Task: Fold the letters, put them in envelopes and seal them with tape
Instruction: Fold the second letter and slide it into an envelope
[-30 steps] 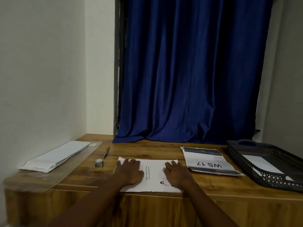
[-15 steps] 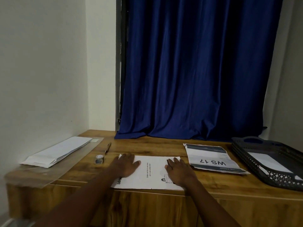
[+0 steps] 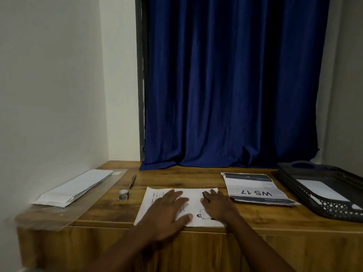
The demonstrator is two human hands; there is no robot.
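Early stage, folding not yet visible. Letter (image 3: 196, 195) lies flat and unfolded at the near edge of the wooden counter (image 3: 196, 177), printed side up, its near edge about level with the counter edge. Left hand (image 3: 167, 211) rests palm down on the letter's left part, fingers spread and straight, pinching nothing. Right hand (image 3: 218, 206) rests flat on the letter's right part, fingers straight and close together, also holding nothing. Looks like smoothing or squaring the sheet before the first fold. Envelopes (image 3: 75, 188) sit in a stack far left on a clear plastic sheet (image 3: 49, 218), well apart from the letter, untouched. Tape roll (image 3: 123, 194) stands just left of the letter, pen (image 3: 132, 181) a bit farther back. Printed sheet marked WS 17 (image 3: 255, 188) lies just right of the letter. Black tray (image 3: 290, 173) at far right holds a white paper, cannot tell if it is a finished envelope. Left to do, as judged: fold, insert, tape.
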